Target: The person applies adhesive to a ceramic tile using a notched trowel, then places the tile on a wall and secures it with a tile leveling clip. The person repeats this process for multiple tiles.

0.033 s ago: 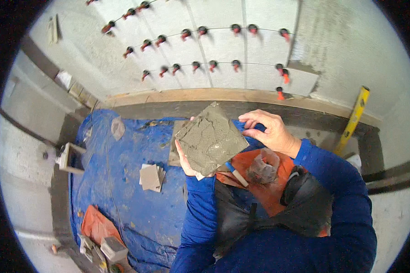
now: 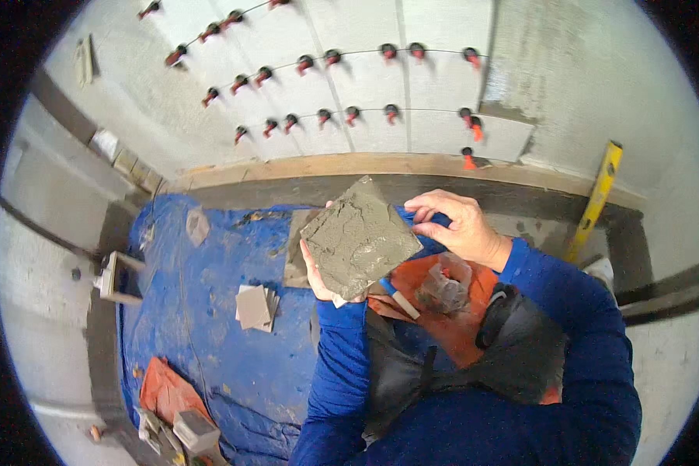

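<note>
My left hand [image 2: 316,273] supports a square tile [image 2: 359,239] from below and along its left edge. A layer of grey mortar covers the tile's upturned face, with ridges and a rough hollow in it. My right hand [image 2: 464,227] is beside the tile's right edge, its fingers bent and the thumb apart from them. Nothing shows in that hand, and whether a fingertip touches the tile I cannot tell. Below the tile, a tool with a pale handle and a blue end [image 2: 400,300] lies by my legs, near an orange bag [image 2: 462,342] and crumpled clear plastic [image 2: 445,284].
Ahead, light wall tiles [image 2: 369,81] carry several red-and-black levelling clips [image 2: 391,113]. A yellow spirit level [image 2: 596,200] leans at the right. On the blue tarp [image 2: 210,311] lies a small tile stack [image 2: 256,307]. An orange sheet [image 2: 171,391] and a pale block [image 2: 196,431] are at lower left.
The view has shifted slightly, so the wall tiles and spirit level appear a little further left. Both hands and the mortar-covered tile keep nearly the same position.
</note>
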### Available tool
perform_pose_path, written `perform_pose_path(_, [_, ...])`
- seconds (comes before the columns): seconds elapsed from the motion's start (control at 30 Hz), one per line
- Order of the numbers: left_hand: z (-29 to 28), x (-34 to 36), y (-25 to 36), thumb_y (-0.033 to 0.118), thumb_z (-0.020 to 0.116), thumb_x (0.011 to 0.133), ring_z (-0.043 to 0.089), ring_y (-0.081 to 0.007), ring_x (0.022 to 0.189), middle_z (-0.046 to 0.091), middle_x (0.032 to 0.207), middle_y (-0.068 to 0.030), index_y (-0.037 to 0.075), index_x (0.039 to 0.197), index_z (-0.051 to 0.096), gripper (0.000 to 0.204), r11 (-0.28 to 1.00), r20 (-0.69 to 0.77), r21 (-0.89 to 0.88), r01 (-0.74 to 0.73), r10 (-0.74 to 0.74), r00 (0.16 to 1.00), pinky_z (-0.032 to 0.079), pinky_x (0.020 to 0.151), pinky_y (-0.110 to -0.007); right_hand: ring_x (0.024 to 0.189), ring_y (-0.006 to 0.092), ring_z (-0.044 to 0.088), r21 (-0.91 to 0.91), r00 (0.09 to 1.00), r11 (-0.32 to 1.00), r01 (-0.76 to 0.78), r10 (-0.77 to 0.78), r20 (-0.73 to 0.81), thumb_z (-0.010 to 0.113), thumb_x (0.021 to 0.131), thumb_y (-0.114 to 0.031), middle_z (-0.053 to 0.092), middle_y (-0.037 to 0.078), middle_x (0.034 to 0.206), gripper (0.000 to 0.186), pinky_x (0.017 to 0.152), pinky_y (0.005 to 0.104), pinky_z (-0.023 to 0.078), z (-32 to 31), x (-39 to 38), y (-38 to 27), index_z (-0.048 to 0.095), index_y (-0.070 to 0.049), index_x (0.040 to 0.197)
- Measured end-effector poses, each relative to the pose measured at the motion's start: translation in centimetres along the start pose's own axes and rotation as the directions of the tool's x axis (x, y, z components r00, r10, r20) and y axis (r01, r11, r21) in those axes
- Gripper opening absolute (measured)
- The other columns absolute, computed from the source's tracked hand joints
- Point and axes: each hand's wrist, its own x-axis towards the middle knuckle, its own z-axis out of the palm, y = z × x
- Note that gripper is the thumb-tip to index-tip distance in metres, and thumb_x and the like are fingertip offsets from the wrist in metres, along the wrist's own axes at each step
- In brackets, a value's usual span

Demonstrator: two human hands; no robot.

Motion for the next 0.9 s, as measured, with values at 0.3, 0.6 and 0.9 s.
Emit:
perform_pose_path(0.3, [-1.0, 2.3, -9.1, 0.041, 0.036, 0.107, 0.039, -0.0384, 0.145, 0.041, 0.157, -0.0189, 0.001, 0.152, 0.04, 0.06, 0.97, 0.038, 0.107, 0.219, -0.224, 0.974, 0.029, 0.121, -0.055, 0.1, 0.0267, 0.072, -0.195, 0.942, 0.975, 0.105, -0.16, -0.294, 0.073, 0.081, 0.008, 0.072, 0.013, 0.11, 0.026, 0.084, 0.0338, 0.058, -6.5, -6.3, -1.4, 0.071, -0.001, 0.105])
perform_pose_path(0.6, [4.8, 4.8, -16.2, 0.039, 0.035, 0.104, 0.042, -0.0376, 0.143, 0.048, 0.153, -0.0193, 0.003, 0.144, 0.05, 0.056, 0.926, -0.1, -0.03, 0.377, -0.378, 0.92, 0.028, 0.121, -0.054, 0.097, 0.0281, 0.072, -0.422, 0.778, 0.888, 0.182, -0.392, -0.491, 0.077, 0.077, 0.003, 0.072, 0.01, 0.106, 0.028, 0.083, 0.0354, 0.058, -11.6, -7.1, -2.9, 0.071, -0.005, 0.103])
perform_pose_path(0.9, [9.0, 6.6, -19.1, 0.057, 0.037, 0.105, 0.029, -0.0502, 0.145, 0.03, 0.157, -0.0273, -0.007, 0.152, 0.02, 0.081, 0.913, -0.383, 0.017, 0.408, -0.371, 0.846, 0.023, 0.122, -0.064, 0.086, 0.024, 0.068, -0.41, 0.763, 0.911, -0.029, -0.245, -0.598, 0.074, 0.085, -0.001, 0.069, 0.012, 0.095, 0.019, 0.078, 0.0331, 0.055, -13.8, -6.6, -2.8, 0.066, -0.002, 0.102])
